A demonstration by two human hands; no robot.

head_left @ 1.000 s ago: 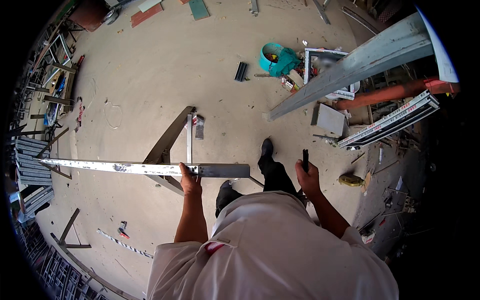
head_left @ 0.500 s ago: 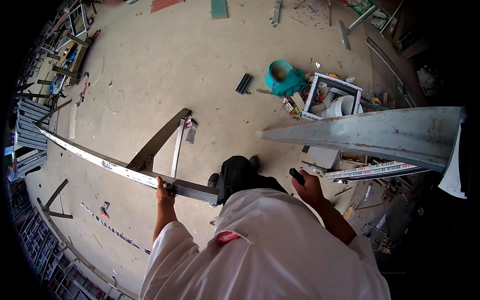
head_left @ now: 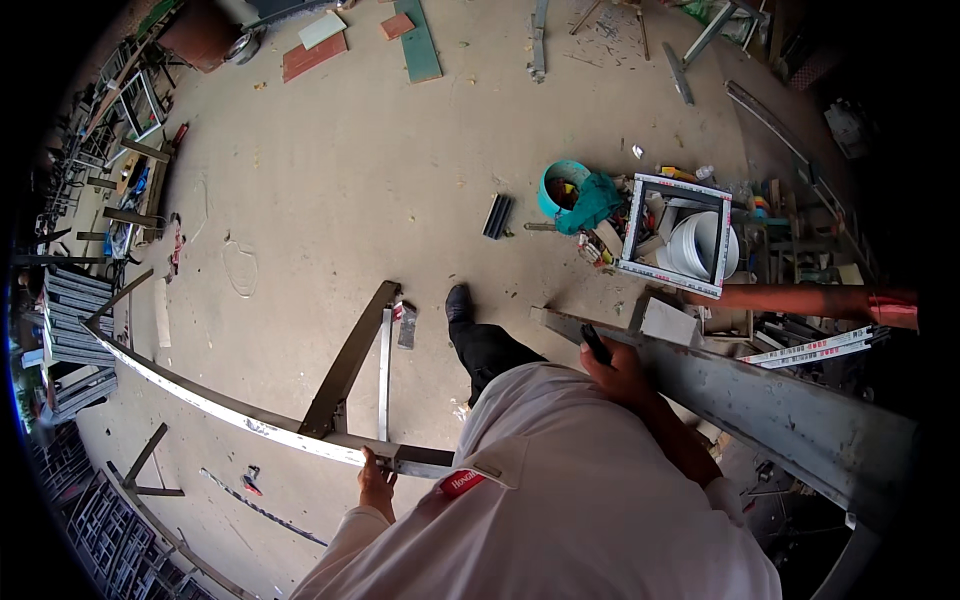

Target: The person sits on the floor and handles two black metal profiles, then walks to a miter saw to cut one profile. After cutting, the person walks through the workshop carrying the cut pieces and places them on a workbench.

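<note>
white-edged frame [head_left: 684, 187] near teal bucket [head_left: 546, 194]

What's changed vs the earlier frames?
With the view shifted, the right hand now overlaps the grey column; the long bar slopes down rightward in view, previously near level. Unchanged: left hand on the bar, black tool in the right.

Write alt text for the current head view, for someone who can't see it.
A person's left hand grips a long metal beam near one end, while the right hand holds a small black object. A grey metal post slants past it; ahead on the floor are a teal bucket and a square frame amid clutter.
</note>
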